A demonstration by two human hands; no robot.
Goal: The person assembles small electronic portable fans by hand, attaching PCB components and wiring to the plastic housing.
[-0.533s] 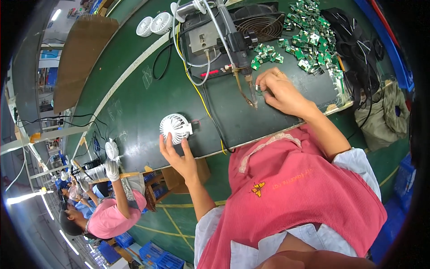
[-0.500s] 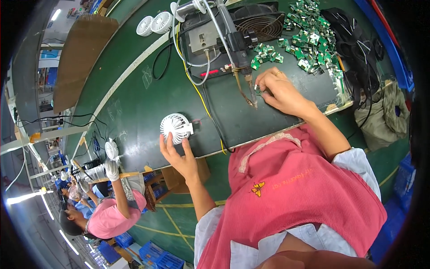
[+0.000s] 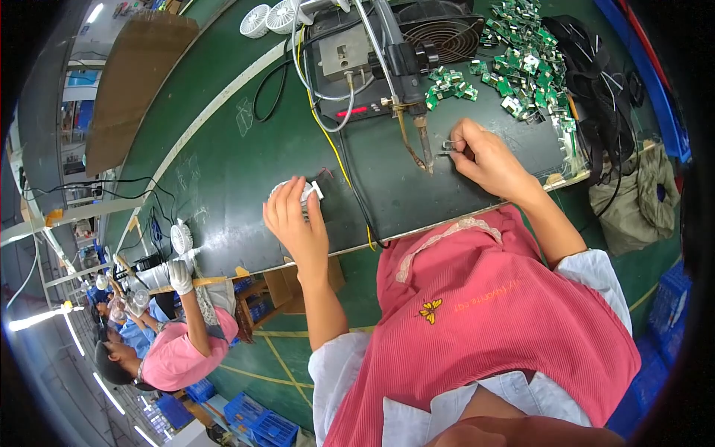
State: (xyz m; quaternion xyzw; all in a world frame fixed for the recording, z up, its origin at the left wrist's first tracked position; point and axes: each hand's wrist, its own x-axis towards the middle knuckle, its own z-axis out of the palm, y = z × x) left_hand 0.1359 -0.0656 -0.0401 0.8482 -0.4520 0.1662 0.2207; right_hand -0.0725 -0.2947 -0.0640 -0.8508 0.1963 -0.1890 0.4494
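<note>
My left hand (image 3: 296,223) has its fingers laid over a small white fan (image 3: 316,191), gripping it at the table's front part and hiding most of its grille. Thin red wires stick out beyond the fan's square end. Pinched between the thumb and fingers of my right hand (image 3: 480,156) is a small circuit board (image 3: 448,147), mostly covered by the fingers. It is close to the right of the soldering iron tip (image 3: 428,160), which points down from a stand. Whether board and tip touch, I cannot tell.
Behind the iron stand a soldering station (image 3: 350,112) and a black fan with a round guard (image 3: 443,39). Green circuit boards (image 3: 521,67) lie heaped at the back right. A yellow cable (image 3: 331,153) crosses the table. To the left, a gloved co-worker (image 3: 186,350) sits near another white fan (image 3: 181,238).
My left hand has moved up over the white fan and closed on it, turning it. My right hand has shifted slightly right with the circuit board, away from the iron.
</note>
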